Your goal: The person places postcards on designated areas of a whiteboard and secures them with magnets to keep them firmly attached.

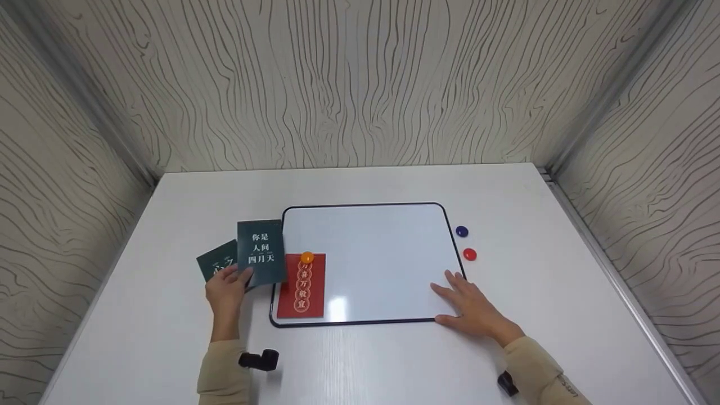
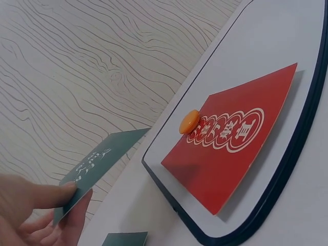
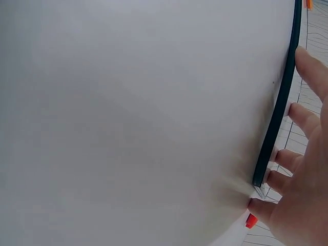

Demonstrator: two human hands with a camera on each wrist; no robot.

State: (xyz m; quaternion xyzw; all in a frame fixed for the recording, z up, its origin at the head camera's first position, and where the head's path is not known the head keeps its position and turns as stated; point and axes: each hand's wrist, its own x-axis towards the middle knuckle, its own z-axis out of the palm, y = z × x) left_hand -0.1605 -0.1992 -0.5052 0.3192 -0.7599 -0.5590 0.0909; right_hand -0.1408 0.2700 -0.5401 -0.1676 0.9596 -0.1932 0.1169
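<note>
My left hand (image 1: pixel 226 292) pinches a dark green card (image 1: pixel 262 239) with white characters between thumb and fingers. In the left wrist view that card is tilted up, above the table. A second green card (image 1: pixel 214 257) lies just behind the hand, partly covered. My right hand (image 1: pixel 475 311) rests with fingers spread at the lower right corner of the black-framed whiteboard (image 1: pixel 382 253). On the board's lower left sits a red card (image 1: pixel 316 295) with ringed characters, an orange round magnet (image 1: pixel 306 257) at its top. The held card overlaps the board's left edge in the head view.
A blue magnet (image 1: pixel 462 231) and a red magnet (image 1: pixel 469 254) lie on the white table (image 1: pixel 360 360), right of the board. Wood-grain patterned walls (image 1: pixel 349 84) stand at the back and on both sides.
</note>
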